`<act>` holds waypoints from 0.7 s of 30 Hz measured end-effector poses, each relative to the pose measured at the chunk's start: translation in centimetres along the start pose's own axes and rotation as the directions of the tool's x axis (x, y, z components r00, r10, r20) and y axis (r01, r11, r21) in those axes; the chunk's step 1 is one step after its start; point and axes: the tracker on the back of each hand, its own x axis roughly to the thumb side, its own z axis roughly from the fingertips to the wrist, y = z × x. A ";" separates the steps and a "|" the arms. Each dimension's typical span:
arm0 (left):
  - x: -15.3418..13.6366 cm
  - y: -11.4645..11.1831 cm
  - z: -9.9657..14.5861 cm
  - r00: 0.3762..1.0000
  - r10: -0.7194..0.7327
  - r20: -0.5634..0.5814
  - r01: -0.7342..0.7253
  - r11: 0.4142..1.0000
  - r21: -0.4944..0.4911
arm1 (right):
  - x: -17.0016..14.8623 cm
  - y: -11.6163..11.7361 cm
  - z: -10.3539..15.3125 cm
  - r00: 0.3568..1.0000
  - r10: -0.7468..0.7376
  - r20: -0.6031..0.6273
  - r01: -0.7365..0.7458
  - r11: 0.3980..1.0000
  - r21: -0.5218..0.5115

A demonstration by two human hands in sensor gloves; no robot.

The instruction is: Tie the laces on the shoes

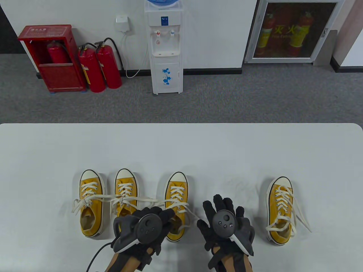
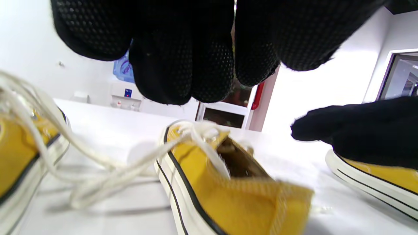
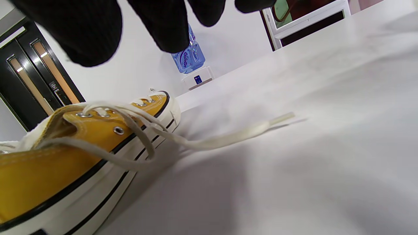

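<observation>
White table (image 1: 181, 147) in an office corner, water dispenser (image 1: 166, 48) against the wall behind it, four yellow canvas sneakers lined up toes toward the dispenser. Progress looks like basically zero so far: none has a bow that I can see, laces trail loose on all of them. Third sneaker (image 1: 176, 198) from the left seems to be the one being started. Left hand (image 1: 147, 223) hovers over its heel, fingers curled, holding nothing. Right hand (image 1: 225, 218) sits just right of it, fingers relaxed, empty. That shoe's lace end (image 3: 228, 137) lies on the table. So all four still to tie.
</observation>
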 end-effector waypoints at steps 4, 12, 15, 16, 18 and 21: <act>-0.8 1.2 -1.1 0.998 -0.017 -0.063 0.015 1.000 -0.018 | -0.1 0.0 0.0 1.000 -0.002 -0.003 0.002 1.000 -0.001; -2.4 1.1 -3.5 0.984 -0.013 -0.178 -0.004 0.995 -0.096 | -0.2 0.0 -0.1 1.000 -0.007 -0.008 0.007 1.000 -0.002; -2.6 0.2 -4.2 0.978 0.011 -0.206 -0.037 0.991 -0.125 | -0.2 0.0 -0.1 1.000 -0.005 -0.007 0.005 1.000 -0.001; -2.5 -0.3 -4.4 0.977 0.015 -0.212 -0.045 0.989 -0.138 | -0.2 0.0 -0.1 1.000 -0.004 -0.007 0.004 1.000 0.000; -2.5 -1.2 -4.9 0.975 0.016 -0.224 -0.052 0.986 -0.156 | -0.2 0.0 -0.1 1.000 -0.003 -0.007 0.003 1.000 0.001; -2.3 -2.7 -5.6 0.970 0.026 -0.241 -0.072 0.980 -0.184 | -0.2 0.0 -0.1 1.000 -0.003 -0.007 0.003 1.000 0.001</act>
